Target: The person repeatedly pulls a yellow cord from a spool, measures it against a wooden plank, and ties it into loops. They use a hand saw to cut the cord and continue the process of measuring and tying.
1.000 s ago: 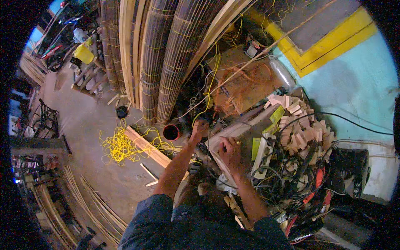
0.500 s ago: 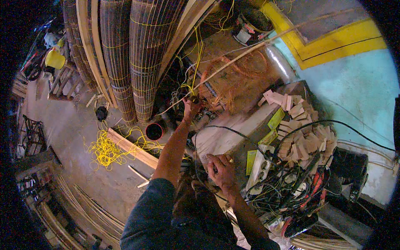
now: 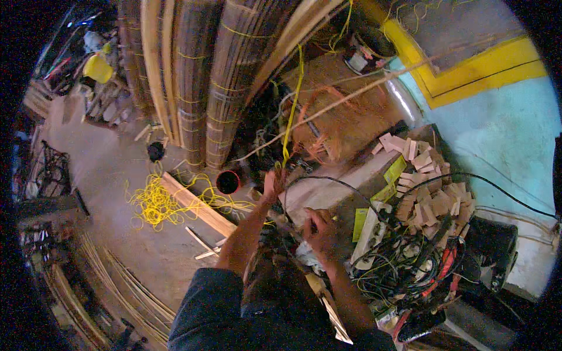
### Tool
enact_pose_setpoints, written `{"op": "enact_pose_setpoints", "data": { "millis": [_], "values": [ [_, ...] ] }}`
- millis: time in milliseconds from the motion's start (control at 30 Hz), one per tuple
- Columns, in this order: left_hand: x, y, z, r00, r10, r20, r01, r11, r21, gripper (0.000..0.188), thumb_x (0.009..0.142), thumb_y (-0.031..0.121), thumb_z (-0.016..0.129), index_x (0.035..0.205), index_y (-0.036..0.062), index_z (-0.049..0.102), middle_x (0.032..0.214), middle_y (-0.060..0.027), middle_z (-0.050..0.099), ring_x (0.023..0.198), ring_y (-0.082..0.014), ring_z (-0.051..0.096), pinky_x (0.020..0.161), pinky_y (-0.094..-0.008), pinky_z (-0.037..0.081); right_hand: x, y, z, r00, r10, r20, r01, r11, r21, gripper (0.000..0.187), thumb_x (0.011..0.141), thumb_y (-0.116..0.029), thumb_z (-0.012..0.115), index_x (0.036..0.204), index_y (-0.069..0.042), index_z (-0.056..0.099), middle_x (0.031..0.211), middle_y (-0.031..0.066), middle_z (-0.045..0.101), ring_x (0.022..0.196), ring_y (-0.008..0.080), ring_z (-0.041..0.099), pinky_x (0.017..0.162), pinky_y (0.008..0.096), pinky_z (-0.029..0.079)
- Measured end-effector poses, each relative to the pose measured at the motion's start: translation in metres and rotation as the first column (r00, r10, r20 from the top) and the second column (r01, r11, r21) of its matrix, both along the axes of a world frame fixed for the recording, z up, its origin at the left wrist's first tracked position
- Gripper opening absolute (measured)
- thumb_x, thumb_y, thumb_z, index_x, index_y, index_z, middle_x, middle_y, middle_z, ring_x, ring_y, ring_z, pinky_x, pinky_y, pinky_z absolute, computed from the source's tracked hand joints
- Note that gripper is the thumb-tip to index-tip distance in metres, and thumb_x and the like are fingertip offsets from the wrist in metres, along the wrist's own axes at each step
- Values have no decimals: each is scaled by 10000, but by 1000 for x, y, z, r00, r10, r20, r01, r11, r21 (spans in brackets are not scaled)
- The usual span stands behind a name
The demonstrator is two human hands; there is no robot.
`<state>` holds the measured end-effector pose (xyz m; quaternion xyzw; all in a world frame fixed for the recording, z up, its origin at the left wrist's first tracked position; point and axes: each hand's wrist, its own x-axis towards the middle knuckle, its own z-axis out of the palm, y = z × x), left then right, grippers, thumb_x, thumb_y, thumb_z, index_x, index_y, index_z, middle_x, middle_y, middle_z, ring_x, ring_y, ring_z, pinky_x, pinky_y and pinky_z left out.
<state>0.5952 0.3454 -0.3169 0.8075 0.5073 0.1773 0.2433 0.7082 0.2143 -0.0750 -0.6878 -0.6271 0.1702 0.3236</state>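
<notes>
My left hand (image 3: 273, 186) is closed around the lower end of a bundle of yellow cord (image 3: 291, 117). The strands rise from it in a nearly straight line toward the top of the view. My right hand (image 3: 319, 232) is held lower and to the right, in front of my body, with its fingers curled in. Whatever it may hold is hidden and blurred. A pale wooden plank or bench top (image 3: 333, 190) lies beyond the right hand, crossed by a black cable (image 3: 345, 184). A dark round pot with a red rim (image 3: 228, 182) stands left of my left hand.
Tall rolled slat blinds (image 3: 193, 88) stand at the upper left. Tangled yellow cord (image 3: 153, 205) lies on the floor by a wooden board (image 3: 196, 205). Small wooden blocks (image 3: 433, 193) are heaped at right, above a cable tangle (image 3: 404, 263). A bucket (image 3: 366, 52) stands far back.
My left hand has drawn back toward me, and the yellow cord has gone from loose strands to a taut, gathered line. My right hand stays curled, slightly shifted. The view has shifted a little.
</notes>
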Motion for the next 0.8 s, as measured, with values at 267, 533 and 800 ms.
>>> {"op": "enact_pose_setpoints", "data": {
  "millis": [267,533,800],
  "values": [
    [-139,-237,101,956,-29,290,135,925,-354,185,721,208,617,814,54,574,814,-153,577,736,-314,562,647,-397,454,-47,-3,43,846,492,205,-527,831,179,265,802,-223,566,1011,-66,610,1012,116,595,907,303,555,816,390,437],
    [-219,-226,305,920,290,263,-341,923,177,198,747,154,633,858,5,564,850,-180,532,844,-349,529,728,-394,448,-119,-50,-22,622,782,28,-783,622,0,189,855,-186,501,772,-17,517,709,186,548,638,380,542,534,435,422],
    [-188,-261,285,-260,861,438,186,490,-852,444,917,461,383,991,48,527,779,-59,521,754,-207,523,751,-373,427,-161,-71,52,612,788,-69,-777,615,131,212,883,-239,490,805,-44,515,633,184,534,645,391,559,548,456,423]
  ]
}}
